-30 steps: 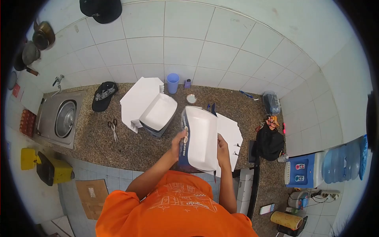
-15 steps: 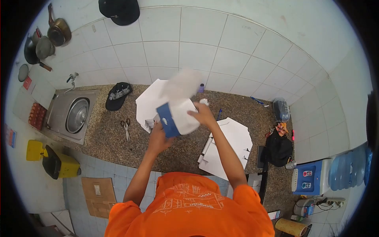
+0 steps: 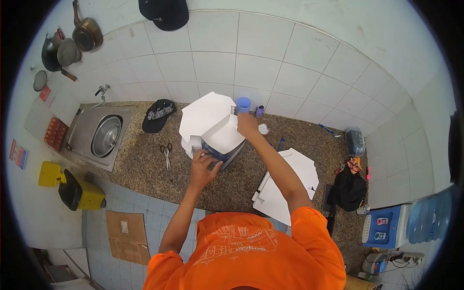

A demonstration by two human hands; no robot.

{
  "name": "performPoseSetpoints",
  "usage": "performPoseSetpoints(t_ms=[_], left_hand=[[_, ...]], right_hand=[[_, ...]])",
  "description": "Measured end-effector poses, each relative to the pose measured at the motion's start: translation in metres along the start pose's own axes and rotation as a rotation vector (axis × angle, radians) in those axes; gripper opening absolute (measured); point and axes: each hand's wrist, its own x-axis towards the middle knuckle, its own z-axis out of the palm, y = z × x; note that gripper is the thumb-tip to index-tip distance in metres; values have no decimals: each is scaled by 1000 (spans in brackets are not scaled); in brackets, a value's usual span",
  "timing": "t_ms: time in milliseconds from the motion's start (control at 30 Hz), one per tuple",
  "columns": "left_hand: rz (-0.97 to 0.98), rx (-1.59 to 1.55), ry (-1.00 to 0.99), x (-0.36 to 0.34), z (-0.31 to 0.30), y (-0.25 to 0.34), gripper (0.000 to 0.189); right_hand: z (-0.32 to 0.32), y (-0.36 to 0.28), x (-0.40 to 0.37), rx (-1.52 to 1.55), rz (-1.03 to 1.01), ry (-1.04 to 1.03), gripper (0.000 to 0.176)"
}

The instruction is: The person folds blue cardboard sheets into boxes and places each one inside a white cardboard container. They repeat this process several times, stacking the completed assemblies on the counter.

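A white and blue folded carton (image 3: 224,137) is between my two hands on the counter, against a stack of white cut card sheets (image 3: 205,114). My left hand (image 3: 205,167) touches its near blue side, with the fingers apart. My right hand (image 3: 248,124) is closed at the carton's far right corner, its fingertips partly hidden. Just behind that hand stands a blue cup (image 3: 243,103), beside a small purple bottle (image 3: 260,111). More white sheets (image 3: 288,186) lie under my right forearm.
Scissors (image 3: 166,155) and a black cap (image 3: 158,115) lie left of the card stack. A metal sink (image 3: 102,135) is at the far left. On the right are a black bag (image 3: 350,188), a blue pen (image 3: 281,143) and a water dispenser (image 3: 386,225).
The carton has been lowered onto the counter and its blurred white upper part no longer shows. The blue cup has come into view. My left hand's fingers have spread.
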Motion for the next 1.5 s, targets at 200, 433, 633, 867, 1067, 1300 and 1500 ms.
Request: performPoseSetpoints(t_ms=[200, 433, 633, 867, 1067, 1300, 1500], left_hand=[[-79, 74, -117, 1, -1, -3, 13], [-170, 284, -51, -5, -4, 16, 27], [-229, 351, -56, -10, -10, -10, 53], [-273, 203, -100, -22, 3, -16, 69], [-379, 4, 124, -21, 15, 14, 78], [-325, 69, 110, -8, 28, 6, 63], [-310, -33, 142, -23, 42, -4, 57]], right_hand=[[-28, -21, -32, -30, -101, 352, 31], [-26, -52, -134, 231, -591, -138, 25], [-27, -83, -117, 78, -457, -266, 35], [4, -118, -98, 196, -250, -122, 39], [-18, -31, -13, 182, 48, 335, 62], [18, 7, 1, 351, 225, -154, 70], [13, 5, -4, 396, 229, -103, 61]])
